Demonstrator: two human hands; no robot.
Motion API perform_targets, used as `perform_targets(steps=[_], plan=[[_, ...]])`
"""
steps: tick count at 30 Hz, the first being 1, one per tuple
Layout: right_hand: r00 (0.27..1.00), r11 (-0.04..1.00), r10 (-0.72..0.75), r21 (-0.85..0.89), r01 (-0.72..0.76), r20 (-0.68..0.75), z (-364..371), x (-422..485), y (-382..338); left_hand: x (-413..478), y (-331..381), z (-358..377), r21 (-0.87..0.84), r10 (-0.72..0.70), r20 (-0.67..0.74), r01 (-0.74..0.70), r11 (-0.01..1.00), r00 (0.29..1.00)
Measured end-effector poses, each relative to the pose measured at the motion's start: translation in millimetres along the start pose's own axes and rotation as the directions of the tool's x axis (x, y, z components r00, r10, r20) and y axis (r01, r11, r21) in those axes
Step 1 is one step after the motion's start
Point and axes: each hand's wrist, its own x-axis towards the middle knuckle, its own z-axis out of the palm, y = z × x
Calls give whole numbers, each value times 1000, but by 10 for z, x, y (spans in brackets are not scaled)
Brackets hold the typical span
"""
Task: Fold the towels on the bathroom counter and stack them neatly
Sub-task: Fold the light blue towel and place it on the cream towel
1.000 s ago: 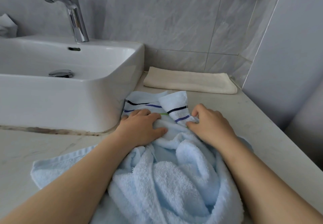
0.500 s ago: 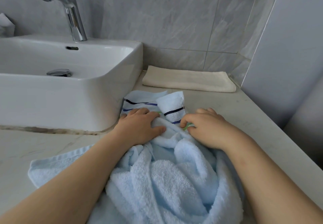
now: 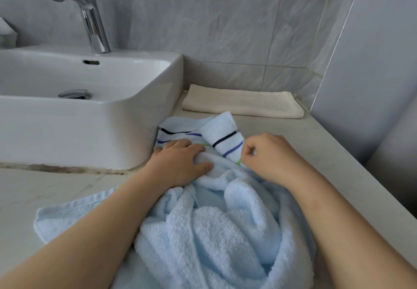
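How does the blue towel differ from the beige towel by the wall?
The blue towel is rumpled; the beige towel lies folded flat. The blue towel has dark stripes; the beige towel is plain. The left hand and right hand hold the blue towel, not the beige. Both rest on the counter.

You see a fluffy, looped terry cloth blue towel (image 3: 214,232), a flatter matt beige towel (image 3: 242,104), a glossy ceramic sink (image 3: 155,99), a polished chrome tap (image 3: 90,17) and a smooth, stone-like tabletop (image 3: 316,144).
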Motion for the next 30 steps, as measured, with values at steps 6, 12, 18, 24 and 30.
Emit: perform_targets(steps=[6,12,18,24,30], plan=[[938,983,114,-100,-154,-326,-75,93,154,0,-9,-7,-15,10,9,-10,1000,1000],[939,918,263,-244,-314,-220,-41,93,286,-27,9,-27,-31,13,3,-13,999,1000],[961,986,151,-101,-131,233,51,76,187,-167,62,-242,-42,-71,-150,65,997,986],[935,960,187,-259,-108,302,184,235,365,-159,88,-171,-14,19,167,-17,1000,986],[982,987,160,-2,-161,97,201,225,404,54,-9,4,-4,42,60,-42,999,997]])
